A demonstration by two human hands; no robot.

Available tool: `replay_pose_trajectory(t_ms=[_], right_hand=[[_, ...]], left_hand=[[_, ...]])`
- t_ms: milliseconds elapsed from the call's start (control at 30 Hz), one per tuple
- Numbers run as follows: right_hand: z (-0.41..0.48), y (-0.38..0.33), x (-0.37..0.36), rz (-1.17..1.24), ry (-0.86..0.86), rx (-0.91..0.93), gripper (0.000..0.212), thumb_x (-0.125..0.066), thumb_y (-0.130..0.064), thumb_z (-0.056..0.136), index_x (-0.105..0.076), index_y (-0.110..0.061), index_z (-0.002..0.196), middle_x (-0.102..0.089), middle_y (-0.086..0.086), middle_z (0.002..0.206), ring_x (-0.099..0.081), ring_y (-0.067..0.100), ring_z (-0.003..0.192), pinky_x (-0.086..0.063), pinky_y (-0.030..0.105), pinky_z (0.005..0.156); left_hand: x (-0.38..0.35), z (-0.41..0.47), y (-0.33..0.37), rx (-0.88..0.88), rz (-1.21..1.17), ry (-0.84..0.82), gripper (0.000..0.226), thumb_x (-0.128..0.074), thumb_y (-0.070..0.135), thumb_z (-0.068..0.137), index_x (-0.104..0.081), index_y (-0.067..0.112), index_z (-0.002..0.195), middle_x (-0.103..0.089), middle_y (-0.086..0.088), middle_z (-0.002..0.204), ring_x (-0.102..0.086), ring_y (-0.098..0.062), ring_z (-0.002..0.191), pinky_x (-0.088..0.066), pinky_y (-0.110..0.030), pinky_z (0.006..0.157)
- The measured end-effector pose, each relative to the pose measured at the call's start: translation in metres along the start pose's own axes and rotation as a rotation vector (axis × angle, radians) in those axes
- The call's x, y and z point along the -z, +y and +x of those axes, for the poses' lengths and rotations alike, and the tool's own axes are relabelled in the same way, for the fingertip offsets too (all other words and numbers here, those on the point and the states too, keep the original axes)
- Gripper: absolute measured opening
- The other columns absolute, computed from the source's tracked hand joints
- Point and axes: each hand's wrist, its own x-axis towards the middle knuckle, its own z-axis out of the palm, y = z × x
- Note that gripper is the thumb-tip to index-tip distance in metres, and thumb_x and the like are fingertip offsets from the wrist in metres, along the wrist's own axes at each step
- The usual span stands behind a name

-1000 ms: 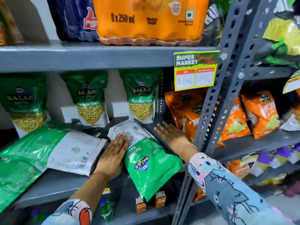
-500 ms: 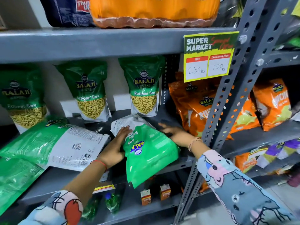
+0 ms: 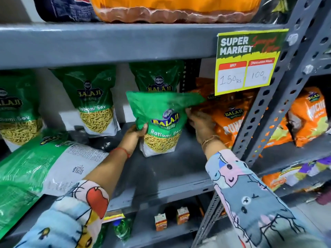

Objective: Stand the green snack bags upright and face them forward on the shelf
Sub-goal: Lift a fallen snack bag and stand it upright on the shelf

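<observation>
Shelf (image 3: 170, 169), grey metal, middle tier of a slotted rack; its left end runs out of view.

Held bag (image 3: 159, 122): green snack bag, upright, printed front facing forward, base on the shelf board near the right end. Its top flap is folded over and motion-blurred, and it covers the lower half of the rear bag (image 3: 157, 76) standing behind it.

Left hand (image 3: 133, 134): grasping the held bag at its left edge, thumb on the front; the other fingers are hidden behind the bag.

Right hand (image 3: 199, 125): at the bag's right edge, fingertips touching or just behind it. The bag blocks the fingers, so whether they close on it cannot be told.

Middle bag (image 3: 96, 101): green, upright against the back wall, front forward, fully legible.

Left bag (image 3: 18, 111): green, upright, front forward, cropped by the frame edge.

Flat bag (image 3: 41, 167): green, lying face-down on the shelf at the left, back label upward; print too small to read, lower end cut off.

Orange bags (image 3: 231, 120): just right of the held bag, partly hidden by the right hand, the rack post (image 3: 279, 97) and a price card (image 3: 248, 61) reading 150 and 100.

Upper tier: orange pack (image 3: 175, 8), top cropped.

Lower tier: two small cartons (image 3: 171, 218), text unreadable.
</observation>
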Motion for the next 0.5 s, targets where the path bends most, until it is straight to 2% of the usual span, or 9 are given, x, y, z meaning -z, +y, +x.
replay_pose_trajectory(t_ms=[67, 133, 200, 267, 333, 400, 433, 500], right_hand=[[0.006, 0.006, -0.004, -0.059, 0.022, 0.027, 0.018, -0.060, -0.022, 0.084, -0.060, -0.018, 0.066, -0.066, 0.019, 0.094, -0.061, 0.035, 0.094, -0.046, 0.050, 0.092], [0.009, 0.017, -0.006, -0.076, -0.091, 0.029, 0.009, -0.056, -0.019, 0.087, -0.063, -0.013, 0.085, -0.066, 0.016, 0.097, -0.062, 0.029, 0.090, -0.052, 0.040, 0.084], [0.007, 0.036, -0.006, -0.160, -0.303, -0.014, 0.027, -0.057, -0.007, 0.085, -0.055, -0.001, 0.111, -0.061, 0.010, 0.110, -0.058, 0.021, 0.095, -0.049, 0.018, 0.080], [0.001, 0.055, -0.002, -0.217, -0.461, -0.112, 0.052, -0.061, 0.006, 0.078, -0.040, 0.002, 0.125, -0.054, 0.012, 0.117, -0.051, 0.020, 0.106, -0.046, 0.011, 0.082], [-0.001, 0.072, 0.002, -0.215, -0.495, -0.167, 0.069, -0.064, 0.013, 0.071, -0.028, 0.000, 0.130, -0.051, 0.015, 0.122, -0.047, 0.023, 0.113, -0.046, 0.016, 0.089], [-0.003, 0.078, 0.004, -0.214, -0.468, -0.184, 0.076, -0.066, 0.015, 0.067, -0.024, -0.001, 0.129, -0.050, 0.023, 0.128, -0.048, 0.027, 0.116, -0.041, 0.035, 0.102], [-0.004, 0.079, 0.005, -0.211, -0.459, -0.187, 0.077, -0.067, 0.015, 0.066, -0.024, -0.001, 0.128, -0.051, 0.024, 0.126, -0.050, 0.025, 0.112, -0.041, 0.039, 0.101], [-0.008, 0.080, 0.009, -0.213, -0.447, -0.180, 0.077, -0.069, 0.015, 0.064, -0.025, 0.000, 0.127, -0.056, 0.020, 0.114, -0.056, 0.015, 0.096, -0.048, 0.030, 0.088]], left_hand=[[-0.001, 0.004, -0.003, 0.022, 0.001, 0.054, 0.014, -0.058, 0.029, 0.082, -0.070, 0.037, 0.080, -0.070, 0.028, 0.083, -0.064, 0.008, 0.085, -0.047, -0.006, 0.069], [-0.004, 0.009, -0.010, 0.048, -0.055, 0.075, 0.013, -0.054, 0.032, 0.085, -0.066, 0.034, 0.084, -0.069, 0.031, 0.082, -0.063, 0.008, 0.089, -0.048, -0.007, 0.069], [-0.009, 0.010, -0.023, 0.084, -0.105, 0.059, 0.019, -0.044, 0.032, 0.092, -0.061, 0.031, 0.102, -0.067, 0.024, 0.101, -0.057, 0.001, 0.105, -0.046, -0.014, 0.084], [-0.011, 0.007, -0.037, 0.104, -0.104, 0.031, 0.036, -0.037, 0.037, 0.093, -0.047, 0.026, 0.126, -0.054, 0.011, 0.128, -0.046, -0.009, 0.122, -0.036, -0.028, 0.103], [-0.012, 0.001, -0.044, 0.134, -0.091, -0.015, 0.043, -0.037, 0.045, 0.090, -0.047, 0.027, 0.127, -0.047, 0.007, 0.136, -0.044, -0.011, 0.126, -0.029, -0.032, 0.110], [-0.013, -0.003, -0.042, 0.175, -0.075, -0.069, 0.039, -0.041, 0.055, 0.080, -0.056, 0.035, 0.110, -0.052, 0.010, 0.129, -0.051, -0.006, 0.117, -0.031, -0.029, 0.107], [-0.013, -0.005, -0.041, 0.198, -0.068, -0.086, 0.040, -0.043, 0.060, 0.074, -0.057, 0.038, 0.104, -0.053, 0.011, 0.126, -0.053, -0.005, 0.113, -0.031, -0.028, 0.105], [-0.012, -0.008, -0.038, 0.236, -0.005, -0.088, 0.044, -0.047, 0.071, 0.064, -0.059, 0.042, 0.095, -0.053, 0.012, 0.123, -0.050, -0.007, 0.117, -0.029, -0.027, 0.106]])
